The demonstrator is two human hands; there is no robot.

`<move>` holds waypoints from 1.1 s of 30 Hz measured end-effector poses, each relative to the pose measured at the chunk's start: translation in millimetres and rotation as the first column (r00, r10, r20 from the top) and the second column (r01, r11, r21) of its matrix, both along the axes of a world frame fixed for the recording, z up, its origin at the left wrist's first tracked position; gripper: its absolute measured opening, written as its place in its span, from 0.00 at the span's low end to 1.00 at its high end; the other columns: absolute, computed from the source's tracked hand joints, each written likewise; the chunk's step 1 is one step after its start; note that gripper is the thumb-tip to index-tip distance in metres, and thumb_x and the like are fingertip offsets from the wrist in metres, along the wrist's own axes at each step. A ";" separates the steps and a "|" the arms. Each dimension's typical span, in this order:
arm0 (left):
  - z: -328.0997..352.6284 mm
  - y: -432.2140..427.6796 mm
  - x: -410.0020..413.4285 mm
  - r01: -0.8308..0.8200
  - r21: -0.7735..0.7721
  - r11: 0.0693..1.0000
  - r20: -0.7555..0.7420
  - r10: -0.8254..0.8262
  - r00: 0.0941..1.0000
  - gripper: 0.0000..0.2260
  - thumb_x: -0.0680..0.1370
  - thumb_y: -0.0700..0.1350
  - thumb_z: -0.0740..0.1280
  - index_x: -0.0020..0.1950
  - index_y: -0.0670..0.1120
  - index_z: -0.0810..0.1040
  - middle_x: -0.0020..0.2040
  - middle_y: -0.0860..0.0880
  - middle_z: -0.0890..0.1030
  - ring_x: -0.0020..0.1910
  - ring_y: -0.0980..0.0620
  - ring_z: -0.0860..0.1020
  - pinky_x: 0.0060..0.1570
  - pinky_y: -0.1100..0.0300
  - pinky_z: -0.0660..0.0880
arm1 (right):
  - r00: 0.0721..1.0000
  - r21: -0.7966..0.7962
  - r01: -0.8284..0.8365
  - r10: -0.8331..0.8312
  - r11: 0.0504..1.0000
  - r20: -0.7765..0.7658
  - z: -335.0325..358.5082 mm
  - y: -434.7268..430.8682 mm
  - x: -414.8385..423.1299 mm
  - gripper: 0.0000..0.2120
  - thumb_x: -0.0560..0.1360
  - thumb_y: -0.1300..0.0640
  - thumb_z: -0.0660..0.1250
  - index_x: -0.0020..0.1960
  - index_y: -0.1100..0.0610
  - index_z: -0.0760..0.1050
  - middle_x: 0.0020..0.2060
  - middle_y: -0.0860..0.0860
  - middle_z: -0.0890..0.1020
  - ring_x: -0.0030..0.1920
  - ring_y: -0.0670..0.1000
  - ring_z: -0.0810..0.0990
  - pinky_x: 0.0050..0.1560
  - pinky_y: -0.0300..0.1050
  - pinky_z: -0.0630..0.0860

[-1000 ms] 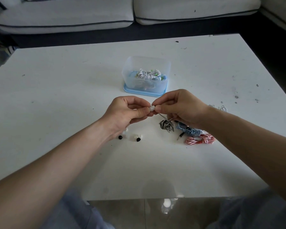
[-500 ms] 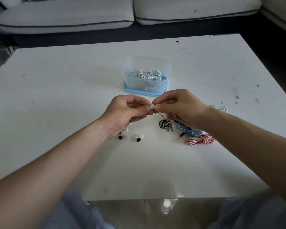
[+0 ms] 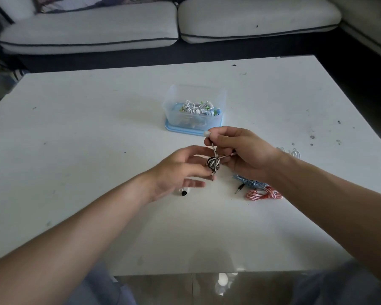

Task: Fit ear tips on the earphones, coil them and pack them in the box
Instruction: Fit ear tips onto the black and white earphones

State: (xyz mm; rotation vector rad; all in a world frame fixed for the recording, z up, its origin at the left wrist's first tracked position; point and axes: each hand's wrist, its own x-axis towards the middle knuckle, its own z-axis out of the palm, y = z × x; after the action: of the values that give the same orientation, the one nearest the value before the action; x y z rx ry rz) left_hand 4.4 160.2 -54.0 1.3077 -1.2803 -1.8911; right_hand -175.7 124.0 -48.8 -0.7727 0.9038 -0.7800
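My right hand (image 3: 244,150) pinches the black-and-white striped earphones just below an earbud that carries a white ear tip (image 3: 207,133). The coiled bundle of those earphones (image 3: 213,164) hangs under it. My left hand (image 3: 180,170) has thumb and forefinger on that bundle, the other fingers spread. Behind the hands stands the clear plastic box (image 3: 220,100) on its blue lid, with white and blue earphones inside. Loose ear tips (image 3: 183,192), black and white, lie on the table under my left hand.
A blue earphone coil (image 3: 251,183) and a red-and-white coil (image 3: 263,194) lie right of the hands, with a jack plug (image 3: 238,188) sticking out. White cable (image 3: 294,152) lies behind my right wrist. The white table (image 3: 97,139) ends near my lap; a sofa (image 3: 97,29) stands beyond.
My left hand let go of the ear tip and dropped to the hanging coil. My right hand lifted the earbud with the tip fitted, raising the bundle off the table.
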 end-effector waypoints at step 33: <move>36.7 -39.6 10.6 -0.468 -0.175 0.866 0.010 0.477 0.879 0.08 0.73 0.41 0.75 0.51 0.43 0.84 0.46 0.44 0.85 0.40 0.51 0.80 0.44 0.59 0.77 | 0.945 0.156 0.247 -0.273 0.956 0.179 40.2 -25.3 -0.5 0.12 0.75 0.62 0.57 0.53 0.67 0.75 0.47 0.64 0.79 0.48 0.64 0.82 0.43 0.47 0.82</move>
State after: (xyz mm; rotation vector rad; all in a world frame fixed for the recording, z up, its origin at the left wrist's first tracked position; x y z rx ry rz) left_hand 15.0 120.6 -17.4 1.4318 -0.9979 -1.3844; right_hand -176.2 98.7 -8.6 -0.4534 0.8763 -1.0014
